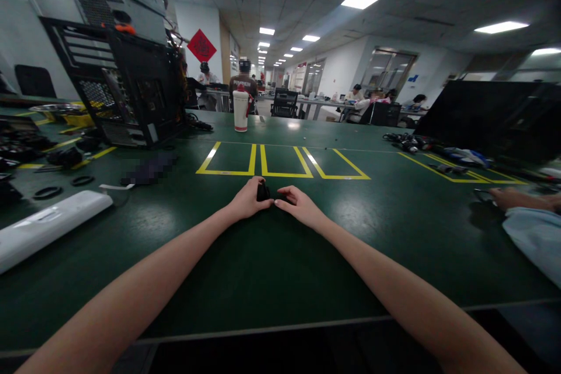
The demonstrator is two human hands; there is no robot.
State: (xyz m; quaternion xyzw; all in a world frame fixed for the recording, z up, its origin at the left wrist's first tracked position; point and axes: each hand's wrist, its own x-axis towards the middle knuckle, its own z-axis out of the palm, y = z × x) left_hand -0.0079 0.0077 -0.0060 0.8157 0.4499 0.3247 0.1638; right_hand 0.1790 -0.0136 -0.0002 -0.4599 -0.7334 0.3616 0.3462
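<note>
Just in front of the yellow tape outlines, my left hand (248,198) is closed around a small black object (263,191). Its kind is too small and dark to make out, and the fingers cover part of it. Close by on the right, my right hand (300,205) has its thumb and fingers apart, with nothing visible between them. The right thumb tip comes very near the left thumb; I cannot tell whether they touch. Both hands are low over the green table (263,269).
A black computer case (127,87) stands left, near a white power strip (52,225) and black rings (48,192). Beyond the taped outlines (287,175) is a white bottle (241,110). At right are a co-worker's hand (521,198) and a dark monitor (491,120).
</note>
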